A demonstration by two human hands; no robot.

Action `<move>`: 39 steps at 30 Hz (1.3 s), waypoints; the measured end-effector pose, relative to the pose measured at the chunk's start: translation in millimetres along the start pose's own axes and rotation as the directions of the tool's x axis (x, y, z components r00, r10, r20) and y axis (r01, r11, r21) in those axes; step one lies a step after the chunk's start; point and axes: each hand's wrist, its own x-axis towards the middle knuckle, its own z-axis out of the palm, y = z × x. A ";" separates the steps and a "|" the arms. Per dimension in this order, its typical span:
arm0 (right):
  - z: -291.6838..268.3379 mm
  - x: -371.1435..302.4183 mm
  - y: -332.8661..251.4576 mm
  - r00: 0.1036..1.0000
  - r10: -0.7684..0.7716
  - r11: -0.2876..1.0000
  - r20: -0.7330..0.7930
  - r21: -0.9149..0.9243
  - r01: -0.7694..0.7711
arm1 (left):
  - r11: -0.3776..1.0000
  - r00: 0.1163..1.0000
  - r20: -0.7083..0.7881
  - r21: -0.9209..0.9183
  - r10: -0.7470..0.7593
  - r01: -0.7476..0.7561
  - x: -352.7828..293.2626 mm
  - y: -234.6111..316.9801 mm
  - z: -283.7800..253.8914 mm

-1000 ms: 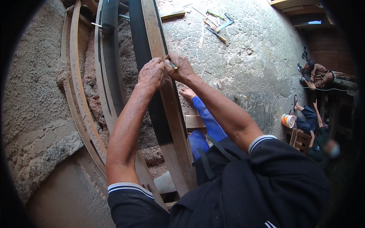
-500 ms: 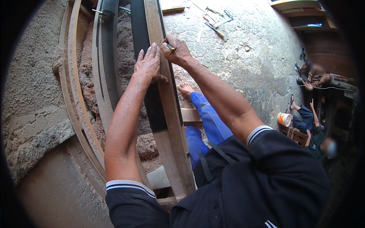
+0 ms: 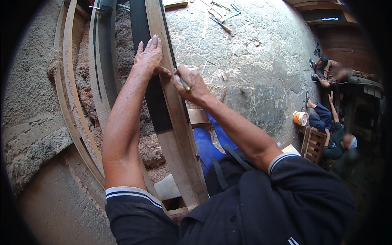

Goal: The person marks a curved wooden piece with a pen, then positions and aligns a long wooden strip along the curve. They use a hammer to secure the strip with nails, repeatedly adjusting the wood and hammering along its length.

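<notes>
A long wooden beam (image 3: 178, 110) runs away from me, with a dark-faced board (image 3: 157, 104) along its left side. My left hand (image 3: 149, 57) lies on them with fingers stretched out and the thumb toward the right edge. Closer to me, at the beam's right edge, my right hand (image 3: 191, 83) is closed around a slim pen (image 3: 185, 84). Its rear end points toward me; the tip is hidden by the fingers.
More long boards (image 3: 107, 53) and curved strips (image 3: 67, 73) stand at left beside a rough wall (image 3: 30, 81). An axe-like tool (image 3: 230, 15) and other tools lie on the far floor. At right, two people sit near a white-and-orange bucket (image 3: 300, 118) and a slatted wooden crate (image 3: 313, 145).
My right hand has come toward me along the beam's right edge with the pen. The left hand keeps about the same place on the wood. The whole view has shifted slightly.
</notes>
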 end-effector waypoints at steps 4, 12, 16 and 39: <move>2.5 -49.1 -0.2 1.000 -0.022 0.997 0.014 0.075 0.020 | 1.000 1.000 0.004 0.017 -0.009 0.009 -4.2 2.5 -3.1; 4.2 -115.8 -7.3 0.999 -0.008 0.999 0.038 0.045 0.006 | 0.999 1.000 0.005 0.029 -0.015 0.015 -4.8 3.9 -3.9; 4.3 -130.6 -9.8 0.997 0.038 0.998 0.073 0.052 -0.042 | 0.999 1.000 -0.001 0.039 -0.022 0.022 -4.2 4.4 -2.5; -0.6 -170.1 -13.4 0.992 0.047 0.997 0.121 0.059 -0.054 | 0.988 0.998 -0.050 0.151 -0.035 0.042 4.1 3.9 9.3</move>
